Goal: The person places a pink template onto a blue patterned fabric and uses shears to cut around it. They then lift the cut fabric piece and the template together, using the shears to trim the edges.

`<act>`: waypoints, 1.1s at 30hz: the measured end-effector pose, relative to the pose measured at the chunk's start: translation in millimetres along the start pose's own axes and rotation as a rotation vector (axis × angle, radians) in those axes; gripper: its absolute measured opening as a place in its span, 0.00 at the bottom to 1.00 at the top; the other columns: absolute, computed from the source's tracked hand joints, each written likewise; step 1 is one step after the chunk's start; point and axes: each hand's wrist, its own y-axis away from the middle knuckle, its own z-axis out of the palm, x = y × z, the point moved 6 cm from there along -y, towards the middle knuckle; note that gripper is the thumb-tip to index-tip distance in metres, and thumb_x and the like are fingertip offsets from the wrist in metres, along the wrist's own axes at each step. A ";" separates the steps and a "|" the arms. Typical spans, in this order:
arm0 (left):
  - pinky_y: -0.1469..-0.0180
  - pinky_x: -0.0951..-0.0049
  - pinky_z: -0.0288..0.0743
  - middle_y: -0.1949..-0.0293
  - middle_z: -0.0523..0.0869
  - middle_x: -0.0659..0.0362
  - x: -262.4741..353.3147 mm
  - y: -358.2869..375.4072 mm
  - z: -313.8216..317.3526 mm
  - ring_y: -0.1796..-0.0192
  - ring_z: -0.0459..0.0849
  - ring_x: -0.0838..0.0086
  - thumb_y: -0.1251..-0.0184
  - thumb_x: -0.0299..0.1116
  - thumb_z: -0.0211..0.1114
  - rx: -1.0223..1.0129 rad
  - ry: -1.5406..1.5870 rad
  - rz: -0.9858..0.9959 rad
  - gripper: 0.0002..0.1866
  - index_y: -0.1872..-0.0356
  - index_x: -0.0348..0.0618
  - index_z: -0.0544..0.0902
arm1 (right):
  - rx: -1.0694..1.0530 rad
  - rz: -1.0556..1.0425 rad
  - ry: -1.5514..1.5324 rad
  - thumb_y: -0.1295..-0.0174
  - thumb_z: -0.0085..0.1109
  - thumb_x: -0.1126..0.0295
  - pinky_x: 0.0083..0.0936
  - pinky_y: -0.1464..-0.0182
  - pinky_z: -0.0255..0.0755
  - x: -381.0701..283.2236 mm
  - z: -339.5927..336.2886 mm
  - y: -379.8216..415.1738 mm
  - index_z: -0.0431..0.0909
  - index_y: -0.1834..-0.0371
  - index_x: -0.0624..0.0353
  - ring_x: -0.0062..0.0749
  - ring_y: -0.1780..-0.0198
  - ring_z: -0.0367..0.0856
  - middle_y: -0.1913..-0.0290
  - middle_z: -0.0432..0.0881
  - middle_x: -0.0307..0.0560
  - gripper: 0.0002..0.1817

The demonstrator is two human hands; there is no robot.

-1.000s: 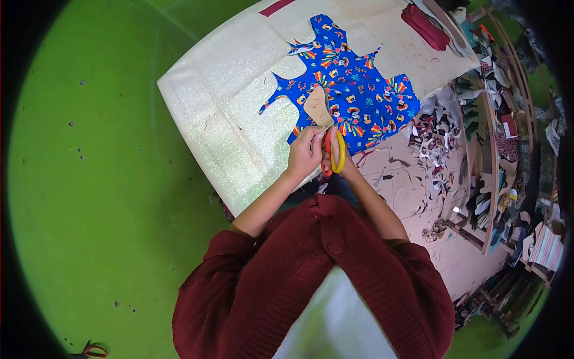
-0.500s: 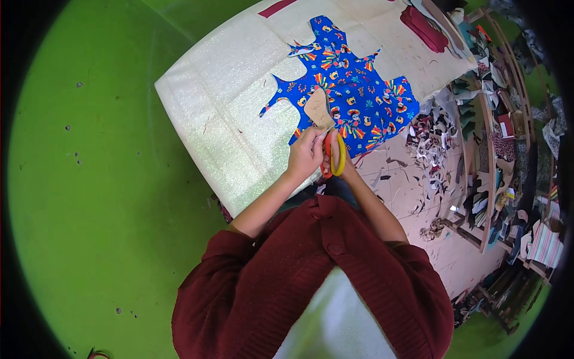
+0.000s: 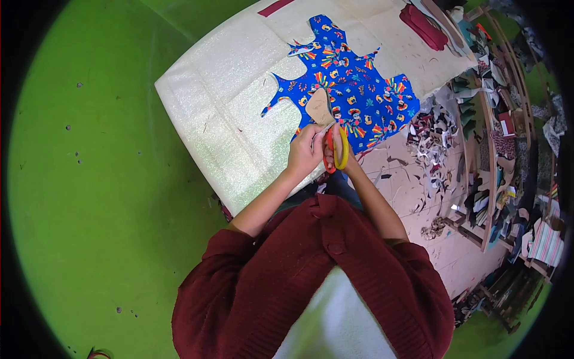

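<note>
Blue patterned fabric (image 3: pixel 359 90) with curved cut-outs lies on the pale, shiny table covering. On its near part rests a small beige template (image 3: pixel 317 106) with a rounded outline. My left hand (image 3: pixel 306 149) is closed at the template's near end, pinching it with the fabric. Just to the right, my right hand (image 3: pixel 338 151) has its fingers in the handles of scissors (image 3: pixel 342 157), one orange-red and one yellow. The blades point away from me at the template's right edge and are partly hidden by my fingers.
The table covering (image 3: pixel 209 107) reaches to the left and far side. Dark red fabric (image 3: pixel 423 27) lies at the far right. Scraps (image 3: pixel 431 140) litter the tiled floor beside a wooden rack (image 3: pixel 491 149) of fabric pieces. A green wall (image 3: pixel 89 197) stands left.
My right hand and the scissors have moved slightly to the right, with the yellow handle turned a little. The template and the near fabric edge have shifted slightly right.
</note>
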 end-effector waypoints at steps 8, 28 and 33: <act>0.69 0.69 0.70 0.73 0.77 0.50 -0.7 -0.9 -0.9 0.71 0.78 0.59 0.44 0.24 0.52 -0.026 -0.004 -0.033 0.03 0.69 0.37 0.73 | 0.030 -0.033 0.056 0.49 0.32 0.32 0.20 0.92 0.60 -3.7 -2.7 1.9 0.60 0.78 0.58 0.23 0.94 0.60 0.92 0.57 0.36 0.34; 0.69 0.67 0.70 0.73 0.76 0.50 -3.2 1.7 -5.2 0.70 0.77 0.57 0.45 0.23 0.53 0.000 -0.008 -0.024 0.03 0.70 0.37 0.72 | -0.011 0.110 0.054 0.51 0.36 0.31 0.18 0.91 0.58 -10.6 -18.5 -7.4 0.60 0.76 0.53 0.20 0.93 0.58 0.91 0.58 0.34 0.32; 0.68 0.67 0.70 0.72 0.77 0.49 -6.3 3.1 -8.2 0.69 0.78 0.56 0.45 0.23 0.53 0.024 -0.013 -0.021 0.03 0.69 0.37 0.72 | 0.025 0.074 0.174 0.53 0.31 0.28 0.15 0.92 0.53 -19.8 -20.9 -1.9 0.62 0.83 0.54 0.18 0.94 0.55 0.93 0.56 0.32 0.36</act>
